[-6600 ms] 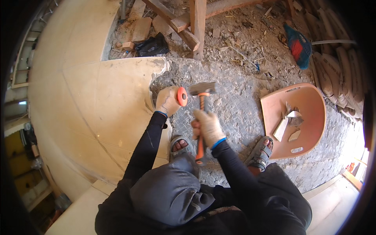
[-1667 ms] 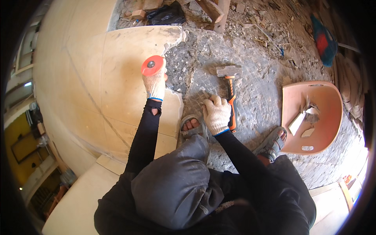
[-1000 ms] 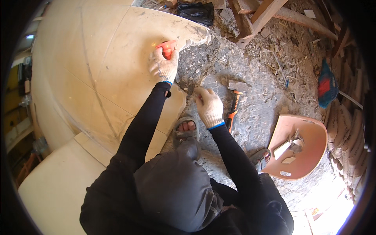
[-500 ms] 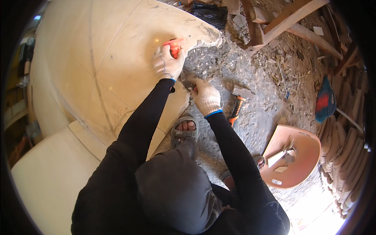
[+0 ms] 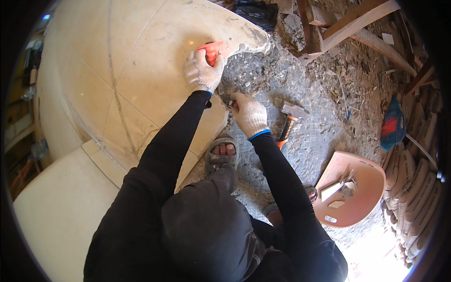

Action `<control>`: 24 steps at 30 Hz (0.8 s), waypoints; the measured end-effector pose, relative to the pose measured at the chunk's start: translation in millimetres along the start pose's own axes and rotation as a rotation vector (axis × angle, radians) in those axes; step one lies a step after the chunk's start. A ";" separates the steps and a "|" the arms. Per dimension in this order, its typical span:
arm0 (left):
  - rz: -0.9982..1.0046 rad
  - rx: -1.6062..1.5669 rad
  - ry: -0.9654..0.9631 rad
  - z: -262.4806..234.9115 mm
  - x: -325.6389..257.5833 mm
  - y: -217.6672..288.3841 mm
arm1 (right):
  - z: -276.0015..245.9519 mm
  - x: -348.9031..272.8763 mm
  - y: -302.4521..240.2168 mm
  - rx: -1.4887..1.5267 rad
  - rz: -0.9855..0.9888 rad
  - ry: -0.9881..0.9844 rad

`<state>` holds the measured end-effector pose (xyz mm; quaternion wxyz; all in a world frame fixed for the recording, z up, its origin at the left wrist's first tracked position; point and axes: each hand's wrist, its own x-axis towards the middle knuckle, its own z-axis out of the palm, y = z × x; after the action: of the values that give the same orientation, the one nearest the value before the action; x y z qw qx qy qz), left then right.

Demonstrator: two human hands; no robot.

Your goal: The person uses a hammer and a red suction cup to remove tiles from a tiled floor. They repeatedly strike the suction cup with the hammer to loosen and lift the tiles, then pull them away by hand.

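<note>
My left hand (image 5: 203, 73), in a knitted work glove, is closed around an orange-red tool with a flared guard (image 5: 212, 50). It rests on the cream tiled surface (image 5: 155, 70), by the broken edge; the tool's far end is hidden. My right hand (image 5: 250, 114), also gloved, is closed with its fingertips together over the rubble along that edge. Something small and dark shows at its fingertips, too little to name. To the right of this hand lies a hammer (image 5: 287, 126) with an orange and black handle, touched by neither hand.
A pinkish dustpan-like scoop (image 5: 364, 190) holding broken tile pieces lies at the lower right. Wooden frame pieces (image 5: 361, 21) stand at the upper right, near a black plastic bag (image 5: 256, 14). Stacked sacks (image 5: 413, 202) line the right side. My sandalled foot (image 5: 223, 150) is beside the tile edge.
Both hands keep their holds and have hardly moved. The view has shifted slightly, so the hammer and scoop appear a little farther right and lower.
</note>
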<state>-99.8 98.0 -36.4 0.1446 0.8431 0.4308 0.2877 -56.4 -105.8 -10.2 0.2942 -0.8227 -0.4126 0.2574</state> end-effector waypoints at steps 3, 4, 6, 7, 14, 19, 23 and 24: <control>0.008 0.016 -0.016 -1.9 0.0 1.5 | 5.2 3.4 -5.6 -0.064 0.023 0.088; 0.012 0.023 -0.024 -2.8 -0.4 2.1 | 5.9 3.8 -7.0 -0.088 0.062 0.106; 0.018 0.009 -0.015 -4.1 -0.6 2.6 | 5.3 3.6 -8.0 -0.118 0.085 0.184; 0.018 -0.012 0.001 -4.2 -0.7 2.6 | 4.1 3.2 -7.4 -0.087 0.128 0.175; 0.012 -0.025 -0.024 -1.1 -0.2 -1.9 | 1.7 5.6 -4.9 0.102 0.151 0.080; 0.035 -0.020 -0.028 -2.8 -0.2 0.5 | 11.1 14.7 -16.4 -0.008 0.210 0.095; -0.011 -0.013 -0.041 -4.0 -1.0 2.2 | 5.8 14.3 -13.8 -0.054 0.337 0.188; 0.000 -0.020 -0.030 -3.7 -1.0 2.0 | 2.8 13.4 -10.9 -0.027 0.346 0.200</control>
<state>-101.2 96.0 -32.9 0.1593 0.8458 0.4258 0.2794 -57.0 -88.6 -7.0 0.2743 -0.9066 -0.2373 0.2155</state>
